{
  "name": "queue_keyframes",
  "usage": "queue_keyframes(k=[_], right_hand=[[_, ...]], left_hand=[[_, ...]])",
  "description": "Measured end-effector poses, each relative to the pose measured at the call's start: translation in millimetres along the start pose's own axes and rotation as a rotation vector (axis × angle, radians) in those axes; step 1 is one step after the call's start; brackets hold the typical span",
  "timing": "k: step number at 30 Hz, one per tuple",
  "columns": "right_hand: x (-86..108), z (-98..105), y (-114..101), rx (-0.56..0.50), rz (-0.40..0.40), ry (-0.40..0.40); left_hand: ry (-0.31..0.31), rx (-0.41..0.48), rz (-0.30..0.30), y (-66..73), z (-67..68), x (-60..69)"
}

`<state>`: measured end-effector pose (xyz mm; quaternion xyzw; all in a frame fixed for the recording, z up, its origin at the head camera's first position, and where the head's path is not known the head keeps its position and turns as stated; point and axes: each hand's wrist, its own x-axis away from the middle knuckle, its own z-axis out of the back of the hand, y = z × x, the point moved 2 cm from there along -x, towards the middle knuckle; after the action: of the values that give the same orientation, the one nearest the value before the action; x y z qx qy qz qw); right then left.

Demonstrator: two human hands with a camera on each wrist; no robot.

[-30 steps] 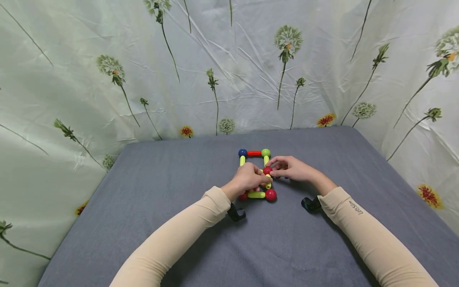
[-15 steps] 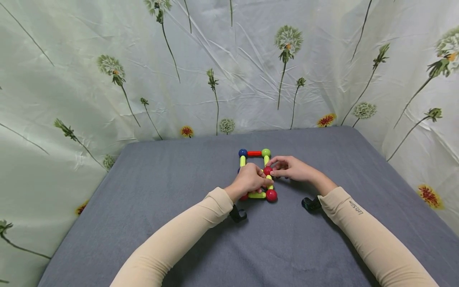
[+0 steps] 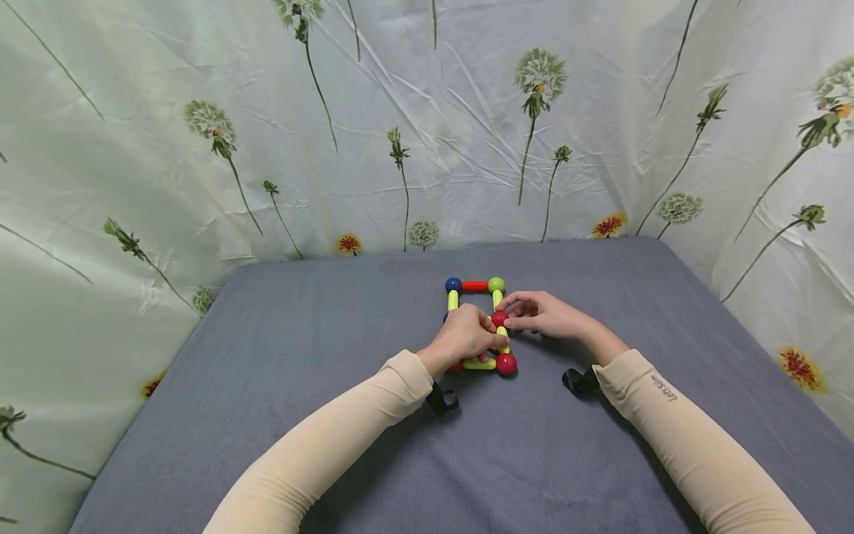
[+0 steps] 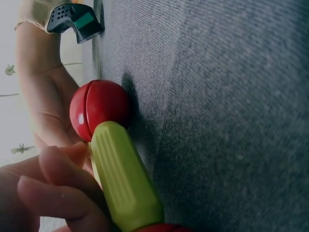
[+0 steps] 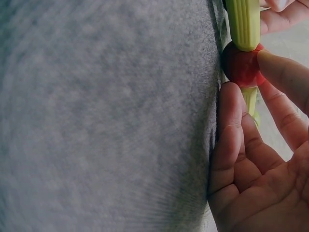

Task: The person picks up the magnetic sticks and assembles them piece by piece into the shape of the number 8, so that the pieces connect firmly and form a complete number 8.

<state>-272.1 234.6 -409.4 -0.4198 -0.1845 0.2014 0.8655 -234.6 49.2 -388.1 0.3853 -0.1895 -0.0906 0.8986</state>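
A flat frame of magnetic rods and balls lies on the grey cloth in the head view. My left hand [image 3: 465,334] pinches a yellow-green rod [image 3: 503,338] on its right side. That rod runs from a middle red ball [image 3: 500,318] toward the near right red ball [image 3: 506,364]. My right hand [image 3: 543,314] holds the middle red ball [image 5: 239,65] between thumb and fingers, seen in the right wrist view. Another yellow-green rod [image 3: 479,364] forms the near side, large in the left wrist view beside a red ball [image 4: 104,108]. My left hand hides part of the frame's middle and left.
At the frame's far side a red rod [image 3: 475,286] joins a blue ball [image 3: 454,285] and a green ball [image 3: 497,285]. Grey cloth [image 3: 320,334] covers the table. Behind hangs a floral curtain [image 3: 440,148]. Black straps with cameras sit at both wrists.
The yellow-green rod in my left hand has swung slightly right, its near end now close to the near right red ball. My left hand shifted a little right with it; my right hand stayed put.
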Motion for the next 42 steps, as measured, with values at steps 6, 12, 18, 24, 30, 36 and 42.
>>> queue_keyframes(k=[6, 12, 18, 24, 30, 36, 42], right_hand=[[0.6, -0.4, -2.7, -0.004, -0.003, -0.002], [-0.3, -0.4, -0.9, 0.016, -0.002, 0.009], [4.6, -2.5, -12.5, 0.016, -0.005, 0.002], [12.5, -1.6, -30.5, 0.016, -0.002, -0.012], [6.4, 0.0, -20.1, 0.024, -0.005, -0.018], [-2.7, 1.2, -1.9, 0.039, -0.004, -0.019], [-4.8, 0.7, -1.9, 0.035, -0.003, -0.018]], left_hand=[[-0.001, 0.018, -0.057, -2.0, 3.8, 3.7], [-0.028, 0.047, -0.101, -6.2, 6.1, 7.5], [-0.038, 0.066, -0.147, -8.7, 7.8, 9.7], [0.130, -0.150, -0.212, -15.0, 25.4, 10.4], [0.258, -0.252, -0.205, -33.9, 46.1, 6.7], [0.241, -0.265, -0.177, -48.1, 47.4, 2.1], [0.239, -0.237, -0.177, -53.1, 47.8, 0.7]])
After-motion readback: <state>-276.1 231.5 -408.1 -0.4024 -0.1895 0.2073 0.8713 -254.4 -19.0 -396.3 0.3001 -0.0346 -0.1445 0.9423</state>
